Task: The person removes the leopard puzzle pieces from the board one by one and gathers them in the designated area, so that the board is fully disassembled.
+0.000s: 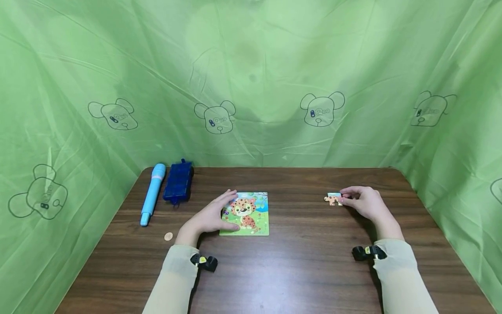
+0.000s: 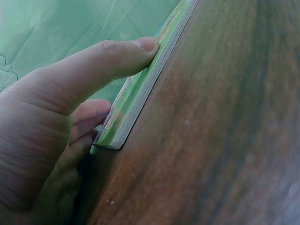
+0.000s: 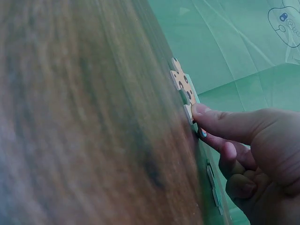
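A square leopard jigsaw puzzle [image 1: 256,218] lies flat on the table in the head view. My left hand [image 1: 213,216] rests over its left side, thumb [image 2: 126,54] pressing its face near the front edge and the other fingers spread along the left and far sides. Well to the right, my right hand [image 1: 362,203] pinches the right end of spotted jigsaw pieces [image 1: 332,199] with thumb and fingertips. In the right wrist view, these spotted pieces [image 3: 183,86] lie at the thumb tip, and another flat piece [image 3: 213,187] shows beneath the curled fingers.
A blue toy microphone [image 1: 153,196] and a dark blue case [image 1: 178,182] lie at the back left of the wooden table [image 1: 298,261]. A small round disc [image 1: 168,236] sits beside the left wrist. Green curtain [image 1: 251,144] hangs behind the table.
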`<state>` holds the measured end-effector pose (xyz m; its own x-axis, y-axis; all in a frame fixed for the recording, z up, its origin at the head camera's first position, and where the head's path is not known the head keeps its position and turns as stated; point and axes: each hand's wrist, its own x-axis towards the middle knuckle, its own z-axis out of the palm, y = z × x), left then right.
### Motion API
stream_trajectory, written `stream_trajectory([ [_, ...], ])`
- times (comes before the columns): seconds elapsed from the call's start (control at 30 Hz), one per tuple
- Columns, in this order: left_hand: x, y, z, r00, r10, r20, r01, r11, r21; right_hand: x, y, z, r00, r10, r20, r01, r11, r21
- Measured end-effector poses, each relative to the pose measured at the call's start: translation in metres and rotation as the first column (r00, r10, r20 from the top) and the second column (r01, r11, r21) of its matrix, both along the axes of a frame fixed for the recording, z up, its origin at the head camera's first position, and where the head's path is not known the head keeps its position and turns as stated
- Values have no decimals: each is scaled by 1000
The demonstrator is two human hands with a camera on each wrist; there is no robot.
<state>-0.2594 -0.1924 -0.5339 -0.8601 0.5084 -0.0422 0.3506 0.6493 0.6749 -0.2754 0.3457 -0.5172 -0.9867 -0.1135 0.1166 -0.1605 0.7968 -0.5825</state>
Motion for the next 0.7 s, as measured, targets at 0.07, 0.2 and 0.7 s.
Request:
stream_trajectory([
  [0.07,0,0,0,1000,1,0,-1,1000,-1,-1,1,-1,1000,-1,-1,1,1000,8],
  [0.2,0,0,0,1000,4,2,-4,1000,-3,-2,0,-1,1000,6,0,-6,1000,13],
  [0.7,0,0,0,1000,1,0,-1,1000,1,0,0,1,1000,4,25,-5,1000,11],
])
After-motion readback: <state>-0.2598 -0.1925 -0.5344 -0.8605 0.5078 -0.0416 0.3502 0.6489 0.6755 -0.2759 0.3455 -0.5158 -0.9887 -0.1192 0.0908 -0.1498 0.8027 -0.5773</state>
